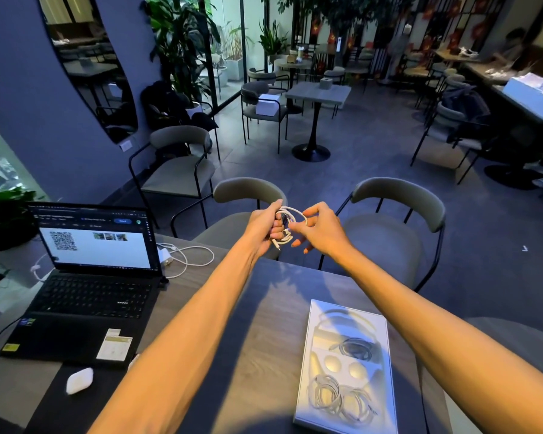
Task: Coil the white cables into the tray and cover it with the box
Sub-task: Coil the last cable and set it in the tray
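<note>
Both arms reach out over the far edge of the table. My left hand (265, 227) grips a white cable (290, 219) wound into small loops, with a plug end hanging below the fist. My right hand (318, 228) pinches the top loop of that same cable between thumb and forefinger. On the table near me at the right lies a white tray (314, 355) with moulded recesses. Two coiled white cables (339, 399) rest in its near end, and a darker coil (356, 349) sits in the middle recess. No box is in sight on my table.
An open black laptop (91, 277) stands at the left of the table, a white charger and its cord (185, 256) behind it. A white earbud case (79, 380) lies near the front left. Two padded chairs (398, 220) face me across the table.
</note>
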